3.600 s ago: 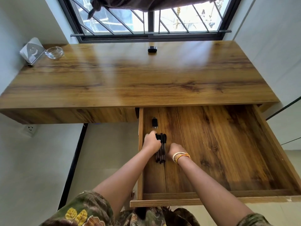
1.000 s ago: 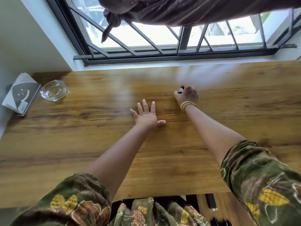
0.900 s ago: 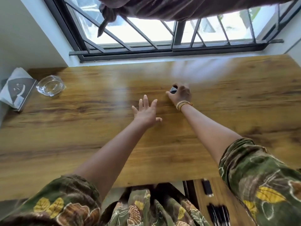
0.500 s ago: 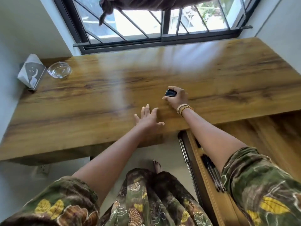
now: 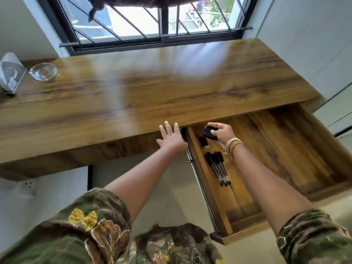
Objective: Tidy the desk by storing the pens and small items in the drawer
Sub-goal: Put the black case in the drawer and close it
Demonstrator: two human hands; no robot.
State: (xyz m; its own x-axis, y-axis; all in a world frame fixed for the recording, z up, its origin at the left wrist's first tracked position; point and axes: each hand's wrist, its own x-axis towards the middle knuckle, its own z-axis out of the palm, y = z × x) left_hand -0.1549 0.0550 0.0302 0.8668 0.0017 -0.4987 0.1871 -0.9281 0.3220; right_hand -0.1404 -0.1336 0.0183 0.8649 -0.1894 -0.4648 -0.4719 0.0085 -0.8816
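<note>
The right hand [image 5: 223, 132] hangs over the back left corner of the open drawer [image 5: 285, 155], its fingers [image 5: 214, 131] curled round a small black rounded object [image 5: 209, 132] — what it is exactly cannot be made out. Just below those fingers, on the drawer floor, lies a small black oblong item [image 5: 203, 142], and nearer the person a bundle of black pens [image 5: 218, 168] lies side by side along the drawer's left wall. The left hand [image 5: 171, 139] is spread flat, fingers straight and holding nothing, against the front edge of the wooden surface [image 5: 152, 96] just left of the drawer. Far to the left of both hands — at the back corner of the surface — stand a glass ashtray [image 5: 43, 71] and, just beside it, a tissue box [image 5: 10, 73].
</note>
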